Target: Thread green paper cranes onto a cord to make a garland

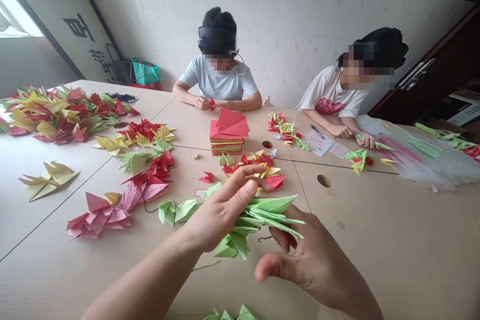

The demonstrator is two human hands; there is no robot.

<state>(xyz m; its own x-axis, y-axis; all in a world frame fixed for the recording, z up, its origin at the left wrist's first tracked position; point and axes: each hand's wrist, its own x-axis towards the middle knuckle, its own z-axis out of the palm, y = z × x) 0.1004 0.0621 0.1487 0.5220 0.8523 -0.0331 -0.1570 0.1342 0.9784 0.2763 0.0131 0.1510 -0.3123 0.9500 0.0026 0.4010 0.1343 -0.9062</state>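
several light-green folded papers (270, 205) | pointed, layered | against left fingers (248, 192)

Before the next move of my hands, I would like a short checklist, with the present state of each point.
1. Left hand at the green bundle: ok.
2. Right hand has its thumb clear of the bundle: ok.
3. Left fingers grip firmly: cannot tell, the bundle's underside is hidden.
4. Co-workers' hands away from the bundle: ok.
5. Red sheets squared on their stack: not ok, they lie askew.
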